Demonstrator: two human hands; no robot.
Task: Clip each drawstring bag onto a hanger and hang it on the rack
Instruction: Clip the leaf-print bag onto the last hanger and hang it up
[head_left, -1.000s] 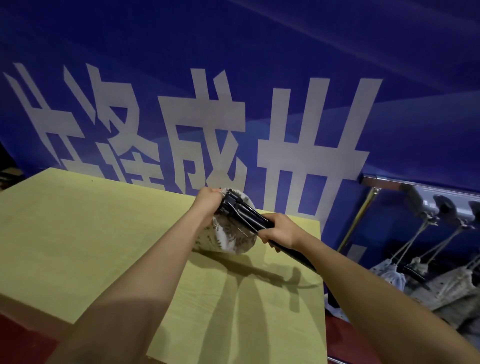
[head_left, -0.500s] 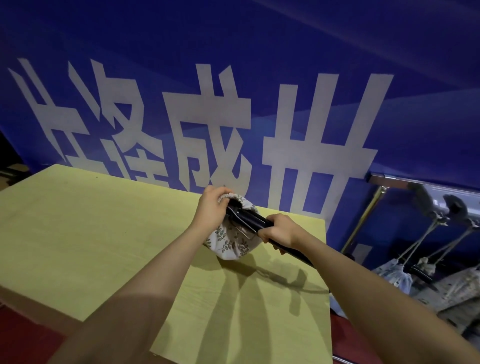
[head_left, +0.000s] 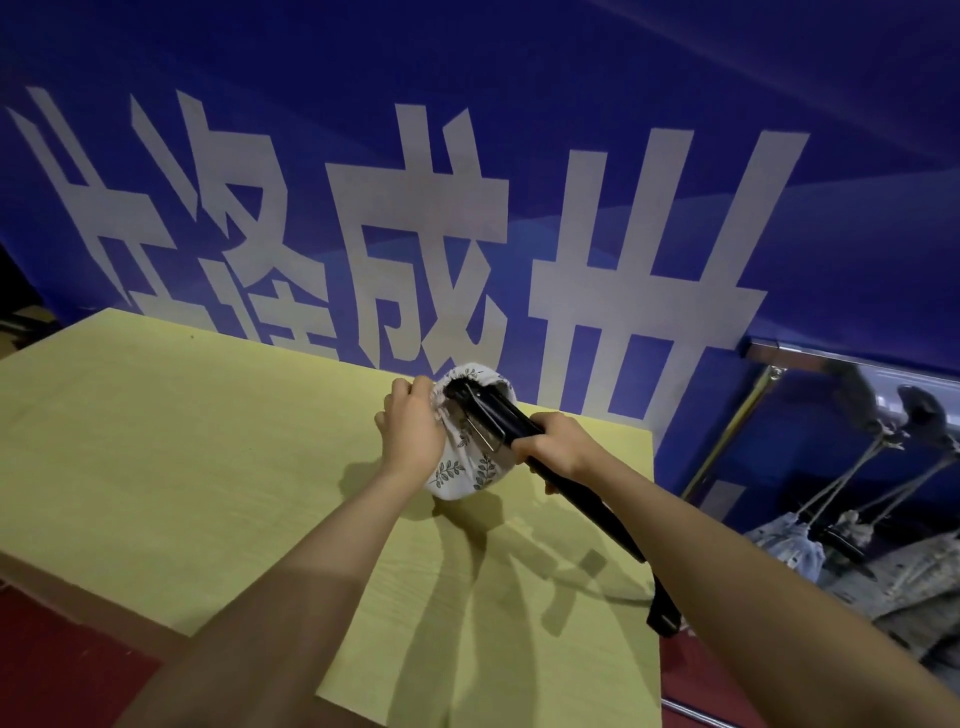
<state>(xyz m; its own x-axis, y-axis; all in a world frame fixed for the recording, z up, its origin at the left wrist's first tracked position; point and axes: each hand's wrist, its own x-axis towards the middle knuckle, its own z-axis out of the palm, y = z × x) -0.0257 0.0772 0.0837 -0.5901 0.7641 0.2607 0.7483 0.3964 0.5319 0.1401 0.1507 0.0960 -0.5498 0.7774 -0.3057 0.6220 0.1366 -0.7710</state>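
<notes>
— Working over a yellow table (head_left: 156, 441), a person fits a drawstring bag (head_left: 462, 467) to a black hanger (head_left: 519, 423). How do the hands stand?

— Left hand (head_left: 413, 431) is pinched on the gathered mouth of the leaf-printed bag, holding it up to the clip at the hanger's far end. Right hand (head_left: 558, 447) is closed around the hanger's bar, just beside the bag; the rest of the bar runs back under the right forearm.

— Is the clip on the cloth yet?

— Cannot tell. The clip sits right at the bag's mouth, touching it, but whether it has bitten is hidden by the fingers. My reading: this bag is mid-clipping, not yet ready to hang.

— And the rest of the job?

— Well to the right of the right hand, a metal rack (head_left: 852, 361) carries at least two hung bags (head_left: 789, 545) on their hangers, so part of the work looks done. No loose bags show on the table near either hand. What remains, apparently: finish this clip, then carry it across to the rail.
</notes>
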